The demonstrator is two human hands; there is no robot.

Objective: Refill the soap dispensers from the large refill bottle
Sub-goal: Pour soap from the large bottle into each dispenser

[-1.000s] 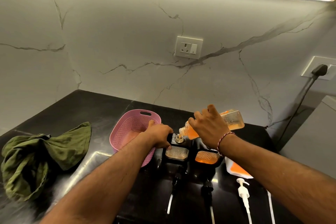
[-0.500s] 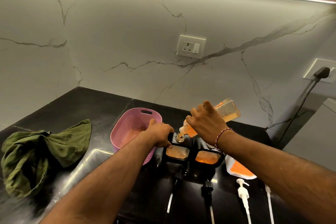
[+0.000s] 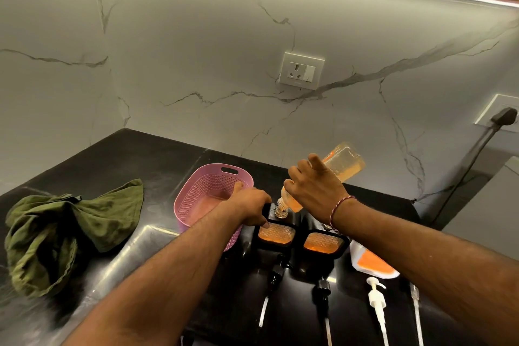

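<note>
Two black-framed glass soap dispensers stand side by side on the dark counter, the left dispenser [image 3: 276, 234] and the right dispenser [image 3: 322, 243], both showing orange soap. My left hand [image 3: 250, 206] grips the left dispenser at its top. My right hand [image 3: 314, 188] holds the clear refill bottle [image 3: 344, 165] tipped steeply, bottom up, its mouth at the left dispenser's open neck [image 3: 281, 212]. Orange soap sits in the bottle's lower side.
A pink perforated basket [image 3: 196, 194] stands left of the dispensers. A green cloth [image 3: 64, 227] lies crumpled far left. Two black pump heads [image 3: 276, 275], a white pump [image 3: 376, 298] and an orange-and-white pouch [image 3: 370, 261] lie near the front. A plugged cable [image 3: 477, 149] hangs at right.
The refill bottle's bottom has tilted higher, from nearly level to steep. The left dispenser's soap level looks more orange. My left hand has stayed on the dispenser.
</note>
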